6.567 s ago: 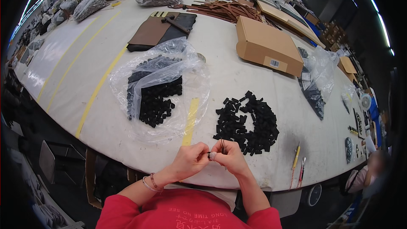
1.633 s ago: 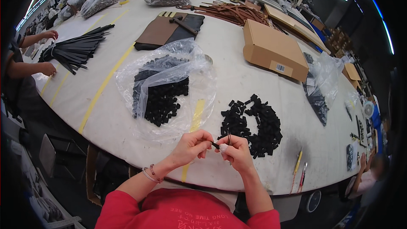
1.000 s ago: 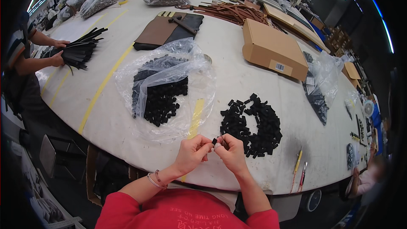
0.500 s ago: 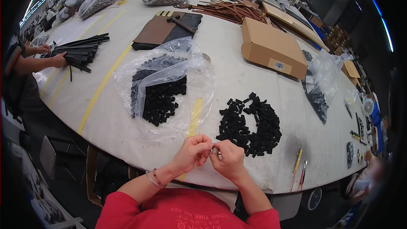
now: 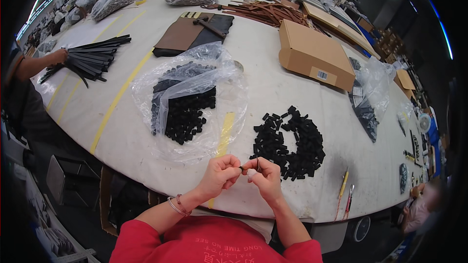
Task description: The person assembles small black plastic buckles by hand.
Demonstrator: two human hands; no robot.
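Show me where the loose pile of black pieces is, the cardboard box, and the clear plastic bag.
loose pile of black pieces (image 5: 290,139), head view, middle of the heap.
cardboard box (image 5: 312,51), head view, top face.
clear plastic bag (image 5: 192,73), head view, crumpled upper part.

A single view, from a fisheye camera worn on the person's head, looks steeply down and forward over the worktop (image 5: 273,87). The hands, left (image 5: 222,175) and right (image 5: 265,179), sit close below it at the lower centre of the frame, forearms entering from the bottom edge. The worktop's far end runs to the top of the frame; its straight edges bow toward the dark rim. No second view overlaps it.
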